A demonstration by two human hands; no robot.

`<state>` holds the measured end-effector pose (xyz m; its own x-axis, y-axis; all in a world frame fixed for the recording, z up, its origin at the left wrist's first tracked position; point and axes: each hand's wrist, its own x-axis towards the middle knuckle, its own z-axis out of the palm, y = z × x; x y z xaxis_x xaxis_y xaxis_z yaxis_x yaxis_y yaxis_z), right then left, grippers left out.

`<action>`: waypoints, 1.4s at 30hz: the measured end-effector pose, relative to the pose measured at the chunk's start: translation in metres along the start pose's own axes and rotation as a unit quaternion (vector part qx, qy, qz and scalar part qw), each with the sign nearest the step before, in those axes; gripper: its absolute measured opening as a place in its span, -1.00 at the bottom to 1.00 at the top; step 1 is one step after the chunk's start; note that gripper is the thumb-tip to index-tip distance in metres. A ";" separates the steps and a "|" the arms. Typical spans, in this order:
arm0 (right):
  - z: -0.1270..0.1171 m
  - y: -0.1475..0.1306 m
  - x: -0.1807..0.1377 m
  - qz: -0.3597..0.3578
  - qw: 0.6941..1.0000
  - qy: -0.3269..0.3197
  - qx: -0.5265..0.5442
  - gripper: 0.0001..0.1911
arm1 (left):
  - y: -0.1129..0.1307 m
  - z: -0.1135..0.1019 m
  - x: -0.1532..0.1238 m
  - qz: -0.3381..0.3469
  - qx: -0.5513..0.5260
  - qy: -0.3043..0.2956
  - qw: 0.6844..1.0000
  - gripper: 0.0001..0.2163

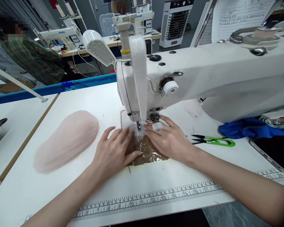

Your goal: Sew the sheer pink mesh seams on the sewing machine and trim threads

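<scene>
My left hand (pixel 115 146) lies with its fingers spread on the machine bed, left of the presser foot (pixel 138 126) of a white sewing machine (pixel 132 78). On the other side, my right hand (pixel 169 137) rests with fingers stretched toward the foot, close to the white thumbscrew. Between the hands is a shiny brown patch (pixel 144 156) covered by clear film. Any cloth under the foot is too hidden to make out. A pale pink piece of sheer, rounded fabric (pixel 68 142) lies to the left of my left hand.
Green-handled thread snips (pixel 214 141) lie right of my right hand. Beyond them are a blue cloth (pixel 246 127) and a phone (pixel 274 154). A printed ruler (pixel 153 198) runs along the front edge. A person (pixel 33 60) sits at another sewing machine (pixel 61 37) behind.
</scene>
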<state>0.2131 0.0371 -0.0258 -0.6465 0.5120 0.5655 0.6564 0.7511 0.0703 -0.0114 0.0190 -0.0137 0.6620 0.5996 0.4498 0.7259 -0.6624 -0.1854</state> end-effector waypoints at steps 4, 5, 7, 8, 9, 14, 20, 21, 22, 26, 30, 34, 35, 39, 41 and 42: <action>-0.003 -0.010 -0.002 -0.019 0.997 0.040 0.059 -0.70 | 0.001 -0.012 0.004 0.015 -0.023 0.073 0.997 -0.86; -0.003 -0.013 -0.002 -0.023 0.997 0.027 0.073 -0.69 | -0.001 -0.013 0.005 0.016 -0.029 0.068 0.997 -0.89; -0.003 -0.017 -0.003 -0.025 0.996 -0.004 0.085 -0.70 | -0.003 -0.010 0.006 0.023 -0.052 0.040 0.998 -0.86; -0.003 -0.018 -0.003 -0.021 0.996 -0.014 0.081 -0.72 | -0.004 -0.007 0.006 0.026 -0.068 0.027 0.997 -0.84; -0.004 -0.020 -0.003 -0.013 0.997 -0.017 0.074 -0.74 | -0.005 -0.005 0.006 0.027 -0.083 0.018 0.996 -0.83; -0.006 -0.025 -0.003 0.024 0.996 -0.048 0.069 -0.76 | -0.008 0.002 0.005 0.011 -0.138 -0.004 0.990 -0.79; -0.003 -0.016 -0.005 0.081 0.990 -0.095 0.072 -0.73 | -0.010 0.006 0.004 -0.020 -0.192 -0.068 0.979 -0.72; -0.002 -0.013 -0.005 0.083 0.990 -0.094 0.071 -0.74 | -0.009 0.007 0.004 -0.018 -0.188 -0.068 0.980 -0.71; -0.002 -0.011 -0.005 0.086 0.990 -0.092 0.070 -0.74 | -0.008 0.008 0.004 -0.013 -0.180 -0.066 0.981 -0.71; -0.001 -0.009 -0.003 0.093 0.990 -0.097 0.052 -0.74 | -0.001 0.010 0.003 0.003 -0.134 -0.057 0.989 -0.71; 0.000 -0.009 -0.003 0.072 0.993 -0.092 0.020 -0.72 | 0.003 0.011 0.001 0.018 -0.104 -0.052 0.993 -0.67; 0.001 -0.008 -0.003 0.059 0.994 -0.087 -0.003 -0.70 | 0.004 0.011 0.000 0.028 -0.087 -0.055 0.994 -0.63; 0.001 -0.008 -0.003 0.056 0.995 -0.084 -0.006 -0.70 | 0.004 0.011 0.000 0.030 -0.085 -0.056 0.994 -0.62; 0.001 -0.007 -0.003 0.046 0.996 -0.077 -0.008 -0.71 | 0.005 0.011 0.001 0.033 -0.082 -0.060 0.994 -0.62; 0.002 -0.006 -0.003 0.044 0.996 -0.077 -0.009 -0.71 | 0.005 0.010 0.002 0.031 -0.080 -0.058 0.995 -0.62; 0.002 -0.006 -0.004 0.044 0.996 -0.076 -0.011 -0.71 | 0.005 0.010 0.002 0.029 -0.079 -0.057 0.995 -0.63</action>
<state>0.2107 0.0313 -0.0298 -0.6362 0.6347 0.4387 0.7207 0.6918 0.0442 -0.0051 0.0212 -0.0224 0.7252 0.5995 0.3388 0.6534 -0.7544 -0.0637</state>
